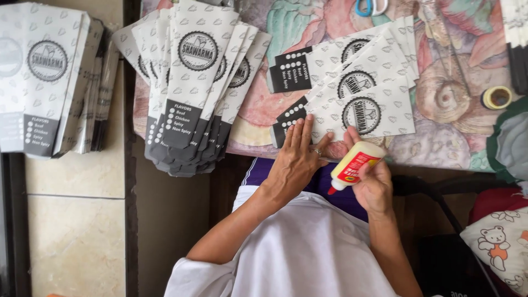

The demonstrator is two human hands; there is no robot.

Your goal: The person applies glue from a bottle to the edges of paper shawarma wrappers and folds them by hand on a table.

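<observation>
— White paper sleeves (357,104), fanned at the near edge of the table (440,148). Left hand (297,159)?

— Flat, fingers spread, pressing the lowest sleeve down.

— Right hand (371,184)?

— Clamped round a white glue bottle (355,164), red label, red tip tilted down just off the sleeve's edge.

— Elsewhere?

— Second fan of sleeves (192,82) to the left, scissors (369,6) and tape roll (496,97) farther back.

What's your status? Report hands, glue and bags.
Left hand flat on the front paper bag, fingers spread. Right hand grips the glue bottle, nozzle tilted down-left. Fanned bag pile lies apart, left; nothing blocking.
</observation>
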